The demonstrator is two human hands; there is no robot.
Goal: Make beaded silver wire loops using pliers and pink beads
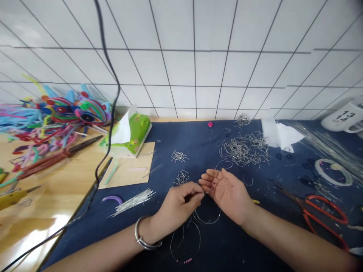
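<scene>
My left hand [181, 200], with a silver bracelet at its wrist, pinches the end of a thin wire close to the fingers of my right hand. Palm up and slightly cupped, my right hand [231, 196] has its fingers stretched out, and a few tiny pink beads [214, 184] lie on them. Below both hands the thin wire [200, 241] runs in large loops, with several pink beads [187, 260] strung at the bottom of one. Behind my left hand is a small cluster of bent wire pieces [182, 176]. Exactly how the wire tip meets the beads is too small to tell.
A tangled heap of wire hooks [245, 148] lies on the dark blue cloth [195, 139]. Red-handled scissors [314, 213] and a white beaded ring tray [333, 172] are at right. Straight wires [134, 200], a tissue pack [130, 132] and a hanging black cable [113, 109] are at left.
</scene>
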